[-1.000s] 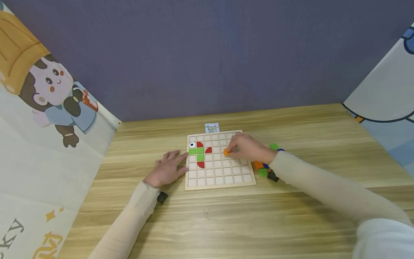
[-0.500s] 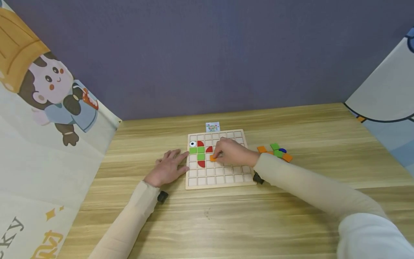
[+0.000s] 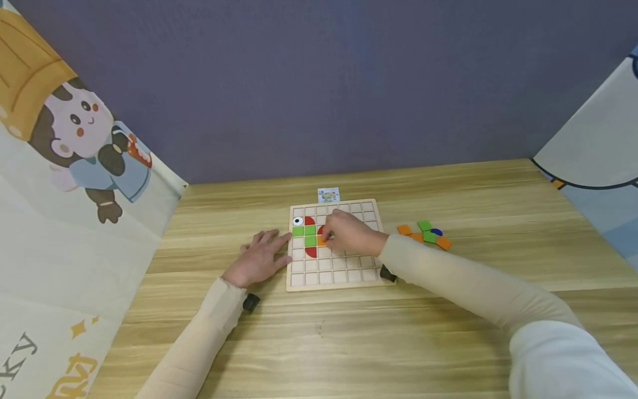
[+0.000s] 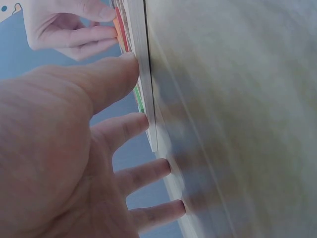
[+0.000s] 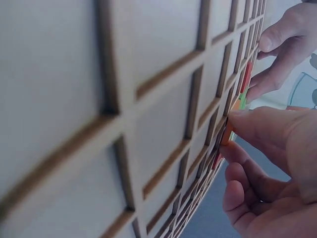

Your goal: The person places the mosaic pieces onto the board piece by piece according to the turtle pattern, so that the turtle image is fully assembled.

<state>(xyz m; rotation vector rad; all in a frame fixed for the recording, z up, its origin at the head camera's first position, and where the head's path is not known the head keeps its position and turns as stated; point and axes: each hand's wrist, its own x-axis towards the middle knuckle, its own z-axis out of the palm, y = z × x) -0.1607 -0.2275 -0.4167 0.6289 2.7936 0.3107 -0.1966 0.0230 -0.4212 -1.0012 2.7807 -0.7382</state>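
Note:
A wooden grid board (image 3: 349, 276) lies flat on the table, bearing a round eye tile (image 3: 297, 221), green square tiles (image 3: 310, 240) and red quarter-circle tiles (image 3: 311, 252) at its left side. My right hand (image 3: 349, 231) pinches an orange square tile (image 5: 227, 133) between thumb and index finger, at a cell right of the lower green square. One red tile is partly covered by that hand. My left hand (image 3: 259, 259) rests with spread fingers on the table, thumb and index fingertip at the board's left edge (image 4: 143, 74).
A small printed picture card (image 3: 328, 195) lies behind the board. To the right, loose orange tiles (image 3: 443, 243), green tiles (image 3: 425, 225) and a blue piece (image 3: 436, 232) lie on the wooden table (image 3: 319, 343). A dark panel (image 3: 319, 94) stands along the back edge.
My right hand has moved left across the board with the orange tile, down to a cell beside the green square. The loose tiles came into view. My left hand has stayed put.

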